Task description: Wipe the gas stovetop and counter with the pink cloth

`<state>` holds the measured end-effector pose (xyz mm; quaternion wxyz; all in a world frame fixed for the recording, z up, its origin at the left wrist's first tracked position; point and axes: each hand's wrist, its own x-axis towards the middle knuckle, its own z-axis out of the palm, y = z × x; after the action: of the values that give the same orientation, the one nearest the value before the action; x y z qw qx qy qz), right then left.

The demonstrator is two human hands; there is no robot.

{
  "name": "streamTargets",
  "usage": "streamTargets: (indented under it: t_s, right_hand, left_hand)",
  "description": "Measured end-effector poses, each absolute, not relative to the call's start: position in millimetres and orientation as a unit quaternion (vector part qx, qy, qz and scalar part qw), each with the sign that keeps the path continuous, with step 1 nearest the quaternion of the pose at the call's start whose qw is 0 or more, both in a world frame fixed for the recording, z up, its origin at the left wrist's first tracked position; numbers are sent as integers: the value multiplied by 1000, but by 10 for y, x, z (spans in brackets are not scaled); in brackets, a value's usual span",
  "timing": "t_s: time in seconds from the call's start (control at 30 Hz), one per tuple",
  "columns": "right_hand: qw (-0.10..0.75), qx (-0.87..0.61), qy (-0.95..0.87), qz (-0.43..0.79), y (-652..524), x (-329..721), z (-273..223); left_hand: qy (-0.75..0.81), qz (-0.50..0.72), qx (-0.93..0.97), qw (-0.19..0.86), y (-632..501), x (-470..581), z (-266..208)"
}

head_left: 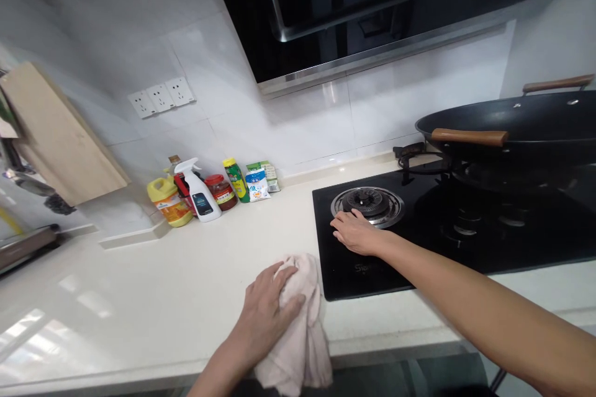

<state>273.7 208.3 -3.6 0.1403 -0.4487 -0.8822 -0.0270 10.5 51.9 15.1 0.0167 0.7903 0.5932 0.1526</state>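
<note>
Cloth: one, pale [302, 341], on the desk [186, 298] just left of the stove [338, 276], its lower end over the desk's front edge.
Hands: two; the left hand [265, 310] grips the cloth, while the right hand [356, 232] has its fingers at the burner's near-left rim, and whether they pinch it I cannot tell.
Burner: one uncovered [370, 201], on the stove's left part.
Wok: one [521, 121], over the stove's right part, two wooden handles showing.
Containers left of the stove: one yellow jug [170, 205], one white spray bottle [200, 195], one red-lidded jar [221, 192], one green bottle [237, 181], two packets [257, 185].
Sockets: three [161, 98], on the wall left of the stove.
Hood: one [372, 6], above the stove.
In the way: the right forearm crosses the stove's front edge; the wok hides the stove's far right.
</note>
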Motion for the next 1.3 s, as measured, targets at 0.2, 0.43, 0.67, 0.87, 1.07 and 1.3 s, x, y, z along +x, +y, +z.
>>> streamTargets:
  t_s: [0.2,0.43,0.67,0.87,1.07,1.3]
  right_hand:
    - [141,-454,-879,-25,2084,2724,-43]
    - [131,-453,-881,-30,2066,2730,-16]
    - [124,-442,-887,-38,2108,2757,-38]
    - [127,-433,-892,-33,2153,2790,-93]
    - [127,-426,-895,-33,2141,2804,-97]
    - [128,-427,-895,-31,2126,2810,-83]
  left_hand:
    - [679,112,726,-3,1068,-80,199]
    - [714,82,695,-20,1764,70,243]
    - [735,122,666,-39,2237,183,153]
    - [721,145,678,-14,2339,9,112]
    - [752,140,644,-7,2390,-288,147]
    - [802,122,585,-16,2349,-493,223]
